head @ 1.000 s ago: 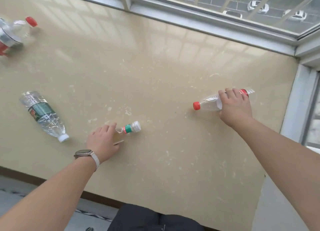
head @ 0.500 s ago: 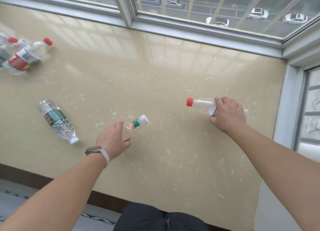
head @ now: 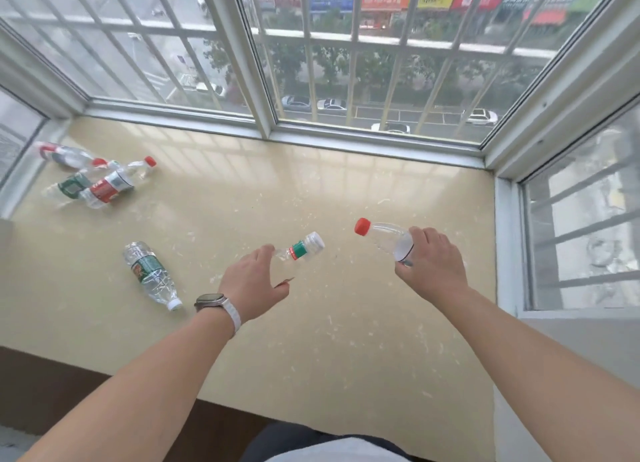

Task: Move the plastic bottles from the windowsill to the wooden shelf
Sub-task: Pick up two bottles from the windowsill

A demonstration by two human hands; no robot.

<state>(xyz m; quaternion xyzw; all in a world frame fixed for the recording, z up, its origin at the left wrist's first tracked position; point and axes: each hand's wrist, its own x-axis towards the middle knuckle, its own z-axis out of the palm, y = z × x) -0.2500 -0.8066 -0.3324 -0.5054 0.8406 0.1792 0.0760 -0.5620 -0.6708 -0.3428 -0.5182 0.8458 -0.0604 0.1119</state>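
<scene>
Both hands are holding clear, crinkly plastic bottles over the glossy beige stone windowsill (head: 346, 323), which is speckled with pale flecks. The right hand (head: 433, 267) is wrapped around the body of a red-capped bottle (head: 384, 238), long axis tilted, cap pointing toward 10 o'clock. The left hand (head: 252, 285), with a white-strapped watch (head: 218, 304) on the wrist, grips a white-capped bottle (head: 304, 248) with a green and red neck band, cap aimed at about 2 o'clock. A ribbed green-label bottle (head: 150, 276) lies flat on the sill at 9 o'clock of the left hand, white cap pointing toward 5. A pile of bottles (head: 93, 179) sits in the far left corner near the white window frame (head: 263, 125).
</scene>
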